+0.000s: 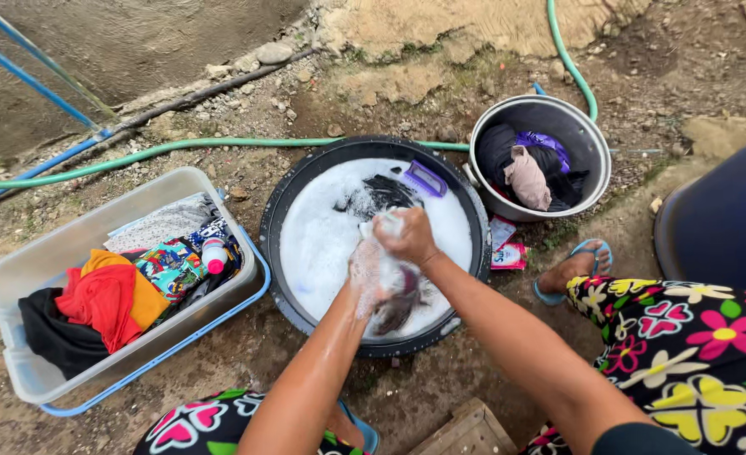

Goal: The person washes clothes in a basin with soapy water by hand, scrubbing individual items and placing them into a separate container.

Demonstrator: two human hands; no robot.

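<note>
While suds cover most of the round black plastic basin [282, 221] on the dirt ground, both hands grip a wet, soapy grey-purple garment [394, 297] above its near side. Its long axis runs from upper left down toward the person, the dark end trailing into the foam. The right hand [405, 236] is fisted tight around the upper end; the left hand [364, 274], coated in lather, is clamped on the cloth's middle. A purple scrubbing brush [424, 178] floats at the far rim.
</note>
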